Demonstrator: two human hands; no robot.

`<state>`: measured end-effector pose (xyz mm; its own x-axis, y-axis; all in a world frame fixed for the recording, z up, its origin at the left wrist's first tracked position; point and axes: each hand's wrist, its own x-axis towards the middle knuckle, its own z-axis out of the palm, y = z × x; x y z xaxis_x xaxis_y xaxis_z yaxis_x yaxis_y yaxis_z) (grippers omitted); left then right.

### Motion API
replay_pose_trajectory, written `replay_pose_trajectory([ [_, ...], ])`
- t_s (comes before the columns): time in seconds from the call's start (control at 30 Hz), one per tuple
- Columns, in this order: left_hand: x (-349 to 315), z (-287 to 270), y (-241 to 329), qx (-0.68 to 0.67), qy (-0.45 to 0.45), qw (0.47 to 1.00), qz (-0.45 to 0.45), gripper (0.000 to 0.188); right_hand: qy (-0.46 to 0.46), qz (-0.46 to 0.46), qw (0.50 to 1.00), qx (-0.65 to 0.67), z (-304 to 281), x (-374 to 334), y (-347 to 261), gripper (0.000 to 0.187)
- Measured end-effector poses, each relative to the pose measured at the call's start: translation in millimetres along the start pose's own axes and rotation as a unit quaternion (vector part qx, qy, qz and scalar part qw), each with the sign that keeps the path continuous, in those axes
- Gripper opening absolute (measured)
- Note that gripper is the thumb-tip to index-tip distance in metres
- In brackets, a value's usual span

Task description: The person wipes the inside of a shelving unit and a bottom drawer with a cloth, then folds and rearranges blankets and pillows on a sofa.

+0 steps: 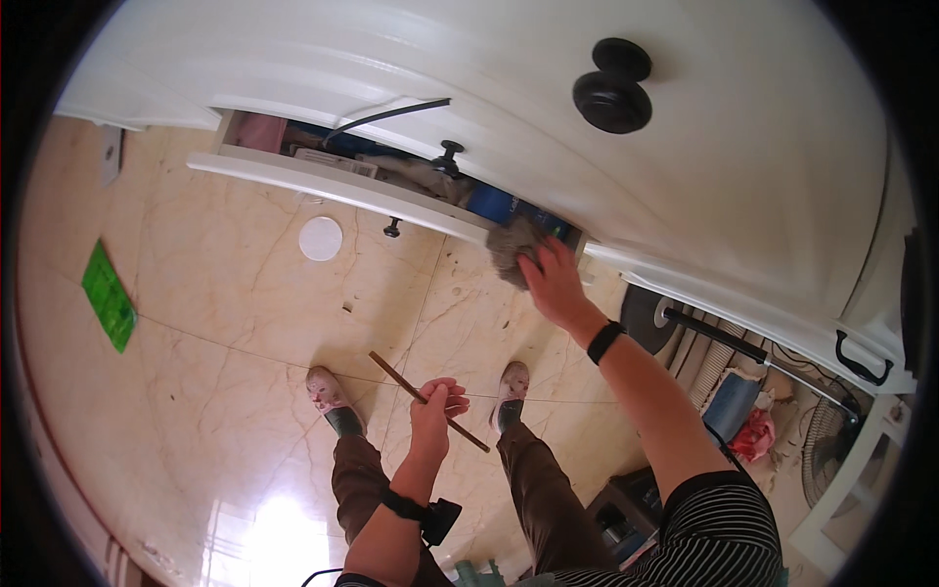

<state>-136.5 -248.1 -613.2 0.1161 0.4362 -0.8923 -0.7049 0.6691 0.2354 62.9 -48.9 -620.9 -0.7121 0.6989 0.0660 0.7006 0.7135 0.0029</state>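
My right hand (559,284) is closed on a crumpled grey-brown cloth (511,252) at the right end of a partly pulled-out white drawer (293,182). The cloth hangs over the drawer's front edge. Inside the drawer lie a pink item (261,132), a pale slotted piece (337,162) and a blue package (492,203); the rest is in shadow. Lower down, between my legs, my left hand (435,411) grips a thin brown stick (394,373) near its middle. The stick slants down to the right, well apart from the drawer.
White cabinet fronts with a large black knob (612,93) rise above the drawer. On the tiled floor lie a white disc (320,239) and a green packet (109,296). To the right, a fan (831,455) and a black bar (719,336) stand by piled items.
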Motion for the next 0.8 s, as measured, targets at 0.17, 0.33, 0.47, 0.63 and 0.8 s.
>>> replay_pose_trajectory([
  [0.17, 3.4, 9.2, -1.6, 0.008, -0.034, 0.999, 0.002, 0.021, -0.083, 0.036, 0.995, 0.041, -25.1, -48.9, 41.5, 0.040],
  [0.33, 4.9, 16.4, 10.9, 0.037, -0.115, 0.991, 0.061, 0.033, -0.170, 0.121, 0.969, 0.134, -47.7, -49.9, 55.4, 0.041],
  [0.47, 10.1, 36.5, 28.6, -0.002, -0.148, 0.985, 0.092, 0.041, -0.183, 0.182, 0.952, 0.163, -43.7, -23.9, 51.7, 0.036],
  [0.63, 14.6, 36.5, 25.9, -0.004, -0.171, 0.981, 0.091, 0.050, -0.118, 0.146, 0.965, 0.185, -27.8, 65.5, -14.5, 0.038],
  [0.8, 10.5, 32.2, 33.7, -0.040, -0.182, 0.979, 0.084, 0.050, -0.048, 0.099, 0.972, 0.210, -3.7, 194.0, -95.4, 0.047],
])
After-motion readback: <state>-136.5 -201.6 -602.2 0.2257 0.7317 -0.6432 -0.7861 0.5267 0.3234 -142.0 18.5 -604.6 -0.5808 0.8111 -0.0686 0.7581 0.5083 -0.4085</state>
